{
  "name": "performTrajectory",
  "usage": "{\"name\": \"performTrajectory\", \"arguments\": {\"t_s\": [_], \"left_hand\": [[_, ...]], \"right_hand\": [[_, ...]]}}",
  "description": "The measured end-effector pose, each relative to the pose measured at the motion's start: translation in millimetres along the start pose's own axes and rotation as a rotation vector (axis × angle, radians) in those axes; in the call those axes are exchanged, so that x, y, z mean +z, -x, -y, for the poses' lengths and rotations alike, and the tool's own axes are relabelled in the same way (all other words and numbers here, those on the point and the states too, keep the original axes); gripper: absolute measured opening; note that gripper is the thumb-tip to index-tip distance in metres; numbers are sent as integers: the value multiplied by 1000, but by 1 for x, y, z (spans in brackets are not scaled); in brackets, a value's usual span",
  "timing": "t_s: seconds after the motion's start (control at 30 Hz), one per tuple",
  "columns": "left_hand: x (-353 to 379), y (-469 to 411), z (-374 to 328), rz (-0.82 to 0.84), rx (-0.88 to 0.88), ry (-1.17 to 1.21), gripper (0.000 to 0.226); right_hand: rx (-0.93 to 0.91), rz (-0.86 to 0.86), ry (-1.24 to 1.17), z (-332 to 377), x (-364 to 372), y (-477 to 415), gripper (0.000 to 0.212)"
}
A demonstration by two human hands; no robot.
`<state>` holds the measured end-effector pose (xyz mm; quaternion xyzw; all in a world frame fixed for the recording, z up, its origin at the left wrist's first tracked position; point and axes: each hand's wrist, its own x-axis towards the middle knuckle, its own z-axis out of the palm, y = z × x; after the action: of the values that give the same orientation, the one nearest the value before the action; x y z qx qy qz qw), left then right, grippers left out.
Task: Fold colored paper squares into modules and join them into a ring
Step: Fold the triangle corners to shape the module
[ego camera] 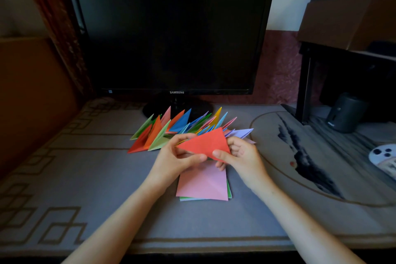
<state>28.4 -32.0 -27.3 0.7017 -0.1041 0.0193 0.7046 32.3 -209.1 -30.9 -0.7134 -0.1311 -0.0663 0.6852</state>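
A red paper folded into a triangle [205, 141] is held above the desk between both hands. My left hand [175, 161] pinches its lower left edge with thumb and fingers. My right hand [237, 156] pinches its lower right corner, thumb on top. Beneath the hands lies a stack of flat paper squares [203, 184], pink on top with green edges showing under it. Behind the hands a row of several folded triangular modules [171, 128] in green, orange, red, blue, yellow, pink and lilac lies fanned out on the desk.
A black monitor [169, 34] stands at the back, its round foot just behind the modules. The desk is covered by a grey patterned mat [85, 178]. A dark shelf with a cardboard box [351, 10] and a small black device [342, 113] are at the right.
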Motion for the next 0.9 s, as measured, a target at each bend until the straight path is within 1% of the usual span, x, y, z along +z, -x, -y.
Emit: {"name": "performTrajectory", "arguments": {"t_s": [0.13, 0.2, 0.33, 0.4, 0.5, 0.67, 0.77, 0.83, 0.87, 0.9], "left_hand": [[0, 1, 1, -60, 118, -66, 35], [1, 1, 0, -69, 151, -91, 34], [2, -1, 0, -109, 154, -43, 36], [0, -3, 3, -151, 147, 8, 32], [-3, -4, 6, -185, 154, 34, 26], [-3, -6, 5, -207, 181, 61, 17], [-8, -11, 9, -286, 145, 139, 16], [-10, -13, 11, -247, 147, 121, 17], [-10, -12, 11, -208, 152, 89, 19], [-9, -11, 10, -171, 159, 62, 21]], "right_hand": [[23, 71, 65, -3, 4, 3, 12], [28, 68, 74, -3, 5, 3, 18], [15, 69, 73, -2, 6, 2, 34], [4, 66, 50, -2, 6, 2, 44], [-5, 77, 23, -3, 5, 3, 49], [-11, 117, 6, -5, 2, 3, 50], [-42, 120, 23, -3, 0, 5, 41], [-105, 51, 47, -3, -2, 4, 28], [-143, 10, 56, -3, -4, 3, 26], [-186, -18, 70, -3, -6, 3, 28]]}}
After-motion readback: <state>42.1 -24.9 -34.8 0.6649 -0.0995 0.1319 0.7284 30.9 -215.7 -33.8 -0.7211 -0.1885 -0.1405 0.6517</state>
